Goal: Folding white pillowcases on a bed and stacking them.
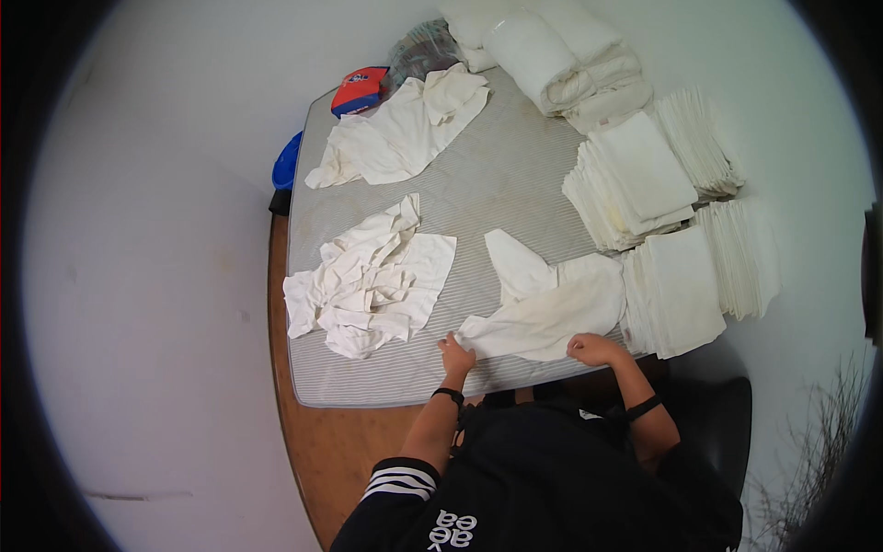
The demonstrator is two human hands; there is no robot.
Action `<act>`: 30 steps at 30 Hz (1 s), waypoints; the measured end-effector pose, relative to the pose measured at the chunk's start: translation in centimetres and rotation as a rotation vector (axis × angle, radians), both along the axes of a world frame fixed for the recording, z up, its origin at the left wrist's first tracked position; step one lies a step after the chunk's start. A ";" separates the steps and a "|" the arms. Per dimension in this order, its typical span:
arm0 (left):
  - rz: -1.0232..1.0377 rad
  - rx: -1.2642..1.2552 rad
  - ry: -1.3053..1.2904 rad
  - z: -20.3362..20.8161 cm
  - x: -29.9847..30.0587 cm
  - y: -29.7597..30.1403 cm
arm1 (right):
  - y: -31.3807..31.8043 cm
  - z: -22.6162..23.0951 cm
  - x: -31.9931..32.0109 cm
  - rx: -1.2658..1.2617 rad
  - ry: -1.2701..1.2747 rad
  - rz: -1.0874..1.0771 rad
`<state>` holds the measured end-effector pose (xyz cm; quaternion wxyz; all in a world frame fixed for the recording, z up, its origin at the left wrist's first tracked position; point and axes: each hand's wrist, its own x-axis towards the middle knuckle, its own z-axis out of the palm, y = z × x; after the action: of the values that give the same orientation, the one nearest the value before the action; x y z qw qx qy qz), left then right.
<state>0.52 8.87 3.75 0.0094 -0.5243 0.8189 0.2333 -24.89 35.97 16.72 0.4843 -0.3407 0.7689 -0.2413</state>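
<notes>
A white cloth (561,308) lies partly spread near the front edge of a striped mattress, one corner of it sticking out toward the far side. At its near left corner, my left hand (457,353) pinches the fabric. Curled fingers of my right hand (593,350) grip its near edge further right. Left of this cloth is a loose crumpled heap of white cloths (372,285). A folded stack of white cloths (676,290) stands just beyond my right hand, close to the cloth's right side.
The mattress (497,175) stands beside pale walls. More white cloths (395,133) lie at the far left, by a red and blue package (360,90) and a plastic bag (423,51). Other folded stacks (635,175) and rolled white bedding (552,64) line the right and back.
</notes>
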 end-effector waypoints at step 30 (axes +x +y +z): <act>-0.955 0.490 0.370 15.0 -12.8 0.9 | -5.5 19.1 5.1 -0.584 0.149 -0.341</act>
<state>-12.33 9.74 18.79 0.0914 -0.0286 0.8751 0.4743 -19.82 30.47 35.79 0.2615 -0.3483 0.7464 -0.5031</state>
